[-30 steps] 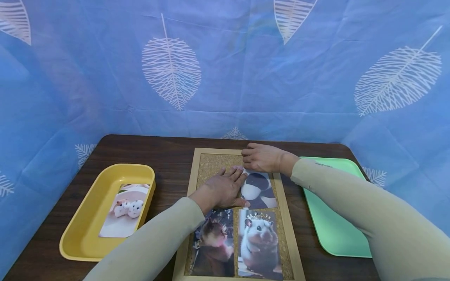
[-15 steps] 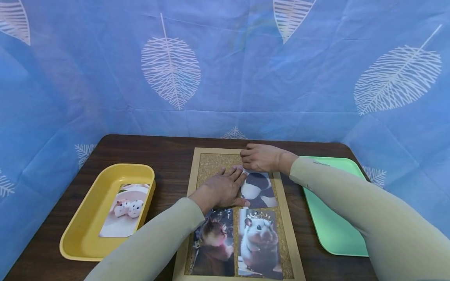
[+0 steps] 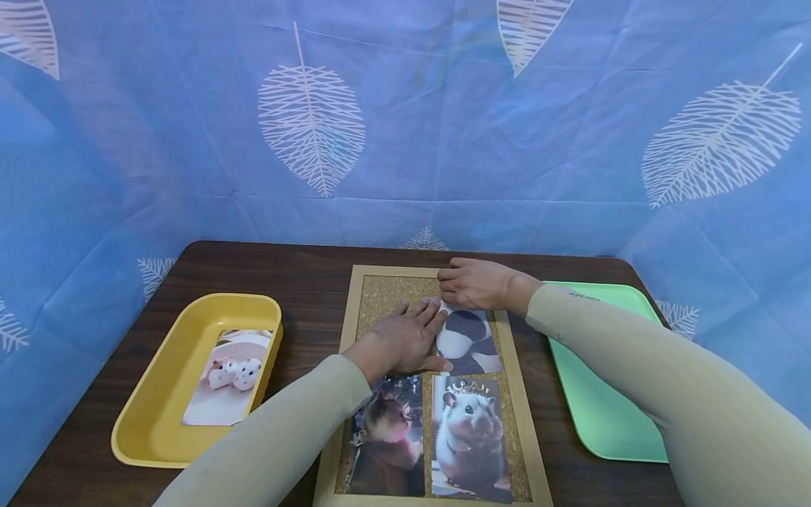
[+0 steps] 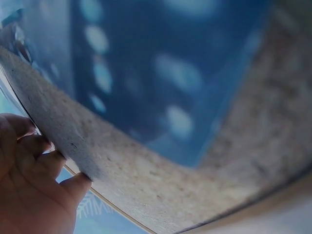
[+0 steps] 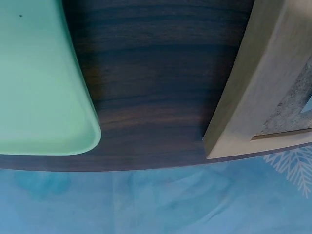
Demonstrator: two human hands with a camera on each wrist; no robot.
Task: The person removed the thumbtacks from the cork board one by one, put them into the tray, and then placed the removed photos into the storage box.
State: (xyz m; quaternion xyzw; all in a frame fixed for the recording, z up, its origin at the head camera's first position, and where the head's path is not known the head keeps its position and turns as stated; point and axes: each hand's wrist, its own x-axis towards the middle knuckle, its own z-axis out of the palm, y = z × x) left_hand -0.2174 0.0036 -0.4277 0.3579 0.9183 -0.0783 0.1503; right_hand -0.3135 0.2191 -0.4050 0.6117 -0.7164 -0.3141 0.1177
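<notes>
My left hand (image 3: 405,341) lies with straight, spread fingers over the left edge of a dark-and-white photo (image 3: 472,345) on a wood-framed corkboard (image 3: 395,287). At that photo's top edge is my right hand (image 3: 478,283), its fingers bent; I cannot tell what its fingertips hold, as the hand covers them. Lower on the board are a dark photo of a small animal (image 3: 386,451) and a photo of a crowned hamster (image 3: 472,443). In the left wrist view the left hand's fingertips (image 4: 73,183) touch down beyond a blurred blue photo (image 4: 146,73). No hand shows in the right wrist view.
To the left stands a yellow tray (image 3: 142,422) with a photo of two spotted white figures (image 3: 231,380) in it. A green tray (image 3: 608,408) lies right of the board, partly behind the right sleeve. All rest on a dark wooden table (image 3: 304,282) before a blue leaf-print curtain.
</notes>
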